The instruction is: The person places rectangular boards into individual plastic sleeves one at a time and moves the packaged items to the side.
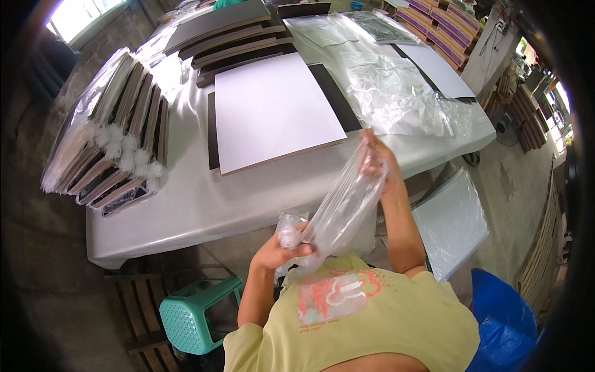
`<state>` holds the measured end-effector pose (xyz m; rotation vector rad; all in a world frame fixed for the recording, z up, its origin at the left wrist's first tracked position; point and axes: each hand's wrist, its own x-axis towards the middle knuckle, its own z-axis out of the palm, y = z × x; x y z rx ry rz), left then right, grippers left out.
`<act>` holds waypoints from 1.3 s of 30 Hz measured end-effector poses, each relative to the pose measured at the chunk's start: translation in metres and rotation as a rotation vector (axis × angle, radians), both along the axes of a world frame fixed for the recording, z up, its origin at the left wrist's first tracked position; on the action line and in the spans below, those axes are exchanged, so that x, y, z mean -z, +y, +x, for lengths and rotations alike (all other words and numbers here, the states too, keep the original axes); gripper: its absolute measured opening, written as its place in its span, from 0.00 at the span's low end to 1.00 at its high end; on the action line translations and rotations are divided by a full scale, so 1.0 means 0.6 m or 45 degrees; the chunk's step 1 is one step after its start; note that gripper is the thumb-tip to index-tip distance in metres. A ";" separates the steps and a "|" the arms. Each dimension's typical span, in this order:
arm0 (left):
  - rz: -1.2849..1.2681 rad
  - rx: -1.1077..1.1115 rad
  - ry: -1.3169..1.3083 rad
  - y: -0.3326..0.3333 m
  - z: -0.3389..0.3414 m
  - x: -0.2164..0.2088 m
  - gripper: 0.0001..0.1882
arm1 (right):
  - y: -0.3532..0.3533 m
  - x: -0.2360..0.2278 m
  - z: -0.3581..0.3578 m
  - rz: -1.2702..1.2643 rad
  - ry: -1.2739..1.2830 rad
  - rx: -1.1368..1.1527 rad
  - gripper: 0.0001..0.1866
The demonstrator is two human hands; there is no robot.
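Note:
A clear plastic bag (347, 197) is stretched between my two hands, just off the front edge of the table. My left hand (285, 247) is closed round its bunched lower end. Higher up and farther out, my right hand (379, 162) grips the other end, with the fingers pressed together. On the table in front of me lies a white panel (276, 111), resting on dark panels (334, 96). A loose heap of clear plastic film (396, 93) spreads to the right of it.
Wrapped panels (111, 133) are stacked at the table's left end. More dark boards (235, 37) pile up behind the white panel. A green stool (195, 316) stands at lower left. A wrapped white panel (452, 223) leans at right, near a blue bag (502, 322).

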<state>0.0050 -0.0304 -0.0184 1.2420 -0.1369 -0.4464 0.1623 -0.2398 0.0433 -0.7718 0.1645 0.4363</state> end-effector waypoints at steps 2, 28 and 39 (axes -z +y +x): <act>-0.247 -0.276 0.003 -0.003 -0.016 -0.008 0.31 | -0.026 0.009 0.021 0.239 -0.146 -0.164 0.12; 0.232 -0.114 -0.193 0.264 -0.090 -0.016 0.32 | -0.116 0.138 -0.020 0.164 -0.376 -0.737 0.14; -0.438 -1.174 -0.392 0.261 -0.055 -0.028 0.33 | -0.065 0.100 -0.034 0.536 -0.580 0.151 0.18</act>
